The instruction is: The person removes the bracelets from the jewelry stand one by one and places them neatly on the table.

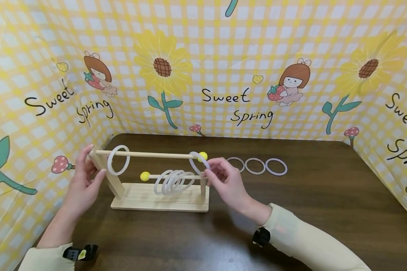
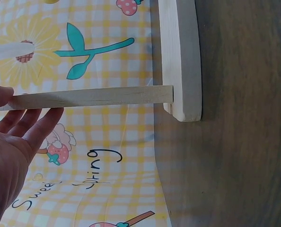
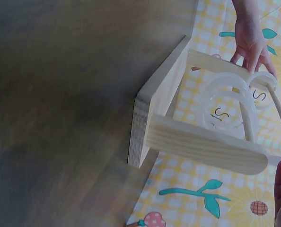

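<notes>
Two hands at wooden rack (image 1: 162,197): left hand (image 1: 84,180) steadies post, fingers straight; right hand (image 1: 225,180) pinches ring (image 1: 199,162) at fingertips, grip partly hidden.

Rack (image 1: 162,201) mid-table (image 1: 325,210), one ring (image 1: 118,160) on top rod (image 1: 149,154), cluster (image 1: 174,181) on lower rod (image 1: 156,176), three rings (image 1: 256,166) right behind, hands at both ends.
</notes>
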Demonstrator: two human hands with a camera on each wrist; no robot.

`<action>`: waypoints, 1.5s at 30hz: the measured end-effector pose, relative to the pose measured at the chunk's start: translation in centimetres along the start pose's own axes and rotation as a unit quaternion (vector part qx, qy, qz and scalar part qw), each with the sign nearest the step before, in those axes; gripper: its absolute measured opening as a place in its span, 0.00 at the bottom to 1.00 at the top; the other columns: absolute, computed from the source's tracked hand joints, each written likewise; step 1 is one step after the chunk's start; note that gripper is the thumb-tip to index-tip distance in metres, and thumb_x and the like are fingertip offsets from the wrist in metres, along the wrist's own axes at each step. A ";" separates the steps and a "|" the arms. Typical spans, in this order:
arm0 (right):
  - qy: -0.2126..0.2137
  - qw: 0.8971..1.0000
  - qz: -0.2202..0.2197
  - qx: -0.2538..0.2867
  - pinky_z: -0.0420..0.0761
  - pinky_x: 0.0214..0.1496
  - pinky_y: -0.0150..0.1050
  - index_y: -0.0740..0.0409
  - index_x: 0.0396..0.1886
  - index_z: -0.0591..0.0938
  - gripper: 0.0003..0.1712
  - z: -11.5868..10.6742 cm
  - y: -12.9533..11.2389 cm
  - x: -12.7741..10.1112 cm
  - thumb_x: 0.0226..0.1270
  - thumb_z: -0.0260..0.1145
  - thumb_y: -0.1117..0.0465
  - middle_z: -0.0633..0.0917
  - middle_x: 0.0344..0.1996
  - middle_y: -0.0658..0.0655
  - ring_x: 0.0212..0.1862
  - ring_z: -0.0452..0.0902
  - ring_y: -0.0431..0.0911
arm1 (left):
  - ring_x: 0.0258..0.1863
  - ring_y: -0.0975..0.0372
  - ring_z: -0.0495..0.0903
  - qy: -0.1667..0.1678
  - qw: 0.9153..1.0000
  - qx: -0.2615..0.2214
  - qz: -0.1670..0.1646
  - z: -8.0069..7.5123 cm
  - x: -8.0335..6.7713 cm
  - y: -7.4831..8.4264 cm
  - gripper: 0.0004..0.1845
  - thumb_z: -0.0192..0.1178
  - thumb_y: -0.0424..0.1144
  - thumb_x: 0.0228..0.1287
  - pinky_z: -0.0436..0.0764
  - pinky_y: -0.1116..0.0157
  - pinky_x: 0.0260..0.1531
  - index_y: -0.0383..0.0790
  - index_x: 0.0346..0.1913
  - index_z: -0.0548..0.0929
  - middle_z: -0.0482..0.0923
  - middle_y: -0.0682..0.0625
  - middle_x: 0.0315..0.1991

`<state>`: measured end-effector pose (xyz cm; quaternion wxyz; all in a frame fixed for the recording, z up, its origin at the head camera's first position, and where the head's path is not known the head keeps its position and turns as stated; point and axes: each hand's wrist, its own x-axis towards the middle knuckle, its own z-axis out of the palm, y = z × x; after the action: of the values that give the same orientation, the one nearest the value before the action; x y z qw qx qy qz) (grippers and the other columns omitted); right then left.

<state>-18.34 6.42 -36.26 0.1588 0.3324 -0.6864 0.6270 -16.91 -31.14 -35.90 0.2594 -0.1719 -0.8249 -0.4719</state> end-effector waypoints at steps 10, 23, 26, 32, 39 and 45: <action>0.009 0.998 -0.052 -0.038 0.81 0.25 0.43 0.68 0.45 0.77 0.10 -1.6 0.4 0.7 0.65 0.61 0.77 0.83 0.29 0.60 0.23 0.78 0.47 | 0.50 0.74 0.72 0.000 1.000 0.009 -0.001 -0.1 -0.1 0.1 0.38 0.47 0.15 0.65 0.74 0.80 0.41 0.41 0.74 0.49 0.70 0.67 0.54; 0.033 0.998 -0.028 -0.049 0.81 0.27 0.40 0.67 0.46 0.78 0.08 -3.5 0.2 1.6 0.69 0.60 0.74 0.83 0.30 0.60 0.23 0.77 0.47 | 0.50 0.74 0.73 0.003 1.000 0.007 0.003 0.0 0.1 0.2 0.38 0.47 0.14 0.65 0.74 0.80 0.41 0.40 0.74 0.49 0.71 0.66 0.54; 0.039 0.998 -0.019 -0.052 0.81 0.27 0.39 0.67 0.46 0.78 0.08 -3.9 0.3 1.6 0.69 0.60 0.73 0.83 0.30 0.61 0.24 0.77 0.47 | 0.50 0.74 0.72 0.002 1.000 0.005 0.002 0.0 0.1 0.3 0.38 0.47 0.14 0.65 0.74 0.80 0.42 0.40 0.74 0.49 0.71 0.66 0.54; 0.062 0.997 0.006 -0.053 0.81 0.28 0.35 0.72 0.46 0.76 0.09 -5.0 0.6 1.4 0.68 0.59 0.76 0.83 0.30 0.67 0.23 0.78 0.48 | 0.51 0.75 0.72 -0.003 1.000 0.007 -0.004 0.0 -0.1 0.3 0.38 0.46 0.15 0.66 0.73 0.81 0.42 0.41 0.74 0.48 0.70 0.67 0.54; 0.053 0.992 -0.014 -0.115 0.77 0.23 0.33 0.78 0.44 0.75 0.08 -7.4 -1.4 1.4 0.65 0.57 0.81 0.81 0.27 0.69 0.20 0.76 0.52 | 0.51 0.75 0.72 -0.001 1.000 0.007 -0.003 0.0 -0.1 0.2 0.38 0.47 0.15 0.65 0.73 0.80 0.42 0.41 0.74 0.49 0.70 0.65 0.55; 0.027 0.983 -0.030 -0.178 0.76 0.22 0.30 0.77 0.42 0.75 0.08 -10.6 -0.9 0.9 0.63 0.58 0.83 0.82 0.26 0.66 0.19 0.75 0.50 | 0.50 0.76 0.72 -0.001 1.000 0.017 -0.004 -0.1 0.0 0.1 0.38 0.48 0.15 0.65 0.73 0.81 0.42 0.41 0.74 0.49 0.70 0.65 0.54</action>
<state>-20.51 16.43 -33.23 0.2524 0.3021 -0.7725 0.4983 -16.78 -31.15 -35.81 0.2598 -0.1648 -0.8335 -0.4590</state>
